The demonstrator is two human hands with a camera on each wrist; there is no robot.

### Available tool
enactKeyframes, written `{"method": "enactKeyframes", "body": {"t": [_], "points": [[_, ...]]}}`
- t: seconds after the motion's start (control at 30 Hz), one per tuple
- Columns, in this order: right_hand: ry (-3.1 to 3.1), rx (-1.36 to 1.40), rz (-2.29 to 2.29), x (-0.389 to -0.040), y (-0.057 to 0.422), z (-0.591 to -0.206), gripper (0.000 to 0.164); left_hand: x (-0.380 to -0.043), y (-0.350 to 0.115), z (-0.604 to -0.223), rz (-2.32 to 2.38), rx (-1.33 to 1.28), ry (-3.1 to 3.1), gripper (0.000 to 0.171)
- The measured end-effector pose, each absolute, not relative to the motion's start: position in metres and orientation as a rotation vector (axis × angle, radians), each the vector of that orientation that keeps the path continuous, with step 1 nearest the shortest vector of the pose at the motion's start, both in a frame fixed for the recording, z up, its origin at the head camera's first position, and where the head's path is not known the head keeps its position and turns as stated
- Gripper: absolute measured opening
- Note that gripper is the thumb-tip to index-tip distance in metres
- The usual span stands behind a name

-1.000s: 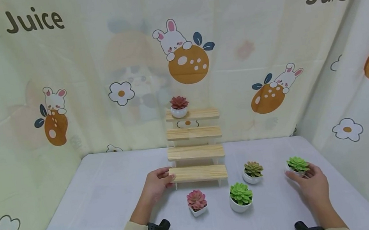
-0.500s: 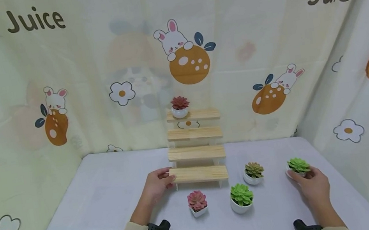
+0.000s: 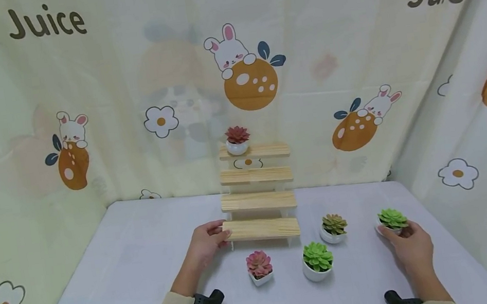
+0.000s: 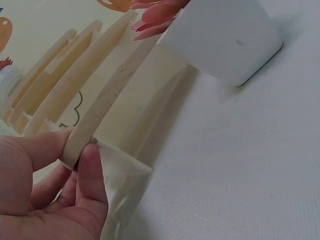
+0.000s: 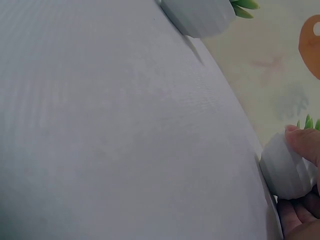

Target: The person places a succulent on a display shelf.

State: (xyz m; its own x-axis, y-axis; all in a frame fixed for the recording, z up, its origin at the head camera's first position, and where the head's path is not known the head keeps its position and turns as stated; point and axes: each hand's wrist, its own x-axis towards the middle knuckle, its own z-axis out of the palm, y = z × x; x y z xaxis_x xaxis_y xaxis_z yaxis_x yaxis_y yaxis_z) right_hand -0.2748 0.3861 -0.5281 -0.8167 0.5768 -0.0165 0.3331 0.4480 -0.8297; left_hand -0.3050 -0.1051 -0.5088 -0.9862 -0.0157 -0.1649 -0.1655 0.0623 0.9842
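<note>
My left grip [image 3: 205, 245] is pinched, thumb against fingers, on the left end of the lowest board [image 3: 263, 228] of the wooden rack [image 3: 259, 200], while my right grip [image 3: 413, 248] is curled round the white pot of a bright-green succulent [image 3: 392, 219] at the right of the desk [image 3: 120, 273]; I cannot tell whether that pot's base bears on the desk. Over the last second almost nothing has changed: both holds match, the rack has not shifted, and only my view has drifted slightly. I judge that the work in hand has paused rather than advanced, with the rack steadied and the pot secure but well apart from it. Just right of the rack sits an olive-green succulent [image 3: 334, 227], and nearer me a second bright-green plant [image 3: 317, 261]; in front of the lowest board is a pink succulent [image 3: 260, 267] in a square pot. At the far end, a red succulent [image 3: 237, 141] stands on the left of the top board [image 3: 268, 150].
</note>
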Motion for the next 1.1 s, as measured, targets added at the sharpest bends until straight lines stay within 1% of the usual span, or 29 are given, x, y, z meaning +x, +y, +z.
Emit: {"method": "enactKeyframes", "body": {"t": [0.4,0.73,1.1], "points": [[-2.381,-0.815,1.295,-0.274,0.384,-0.531,0.092,-0.309,-0.105,-0.511,2.054,-0.182,2.210,0.042],[-2.355,-0.851,1.253,-0.275,0.382,-0.530,0.090,-0.304,-0.106,-0.507,2.065,-0.193,2.207,0.042],[-2.405,-0.780,1.265,-0.265,0.374,-0.522,0.091,-0.304,-0.106,-0.508,2.054,-0.183,2.216,0.043]]}}
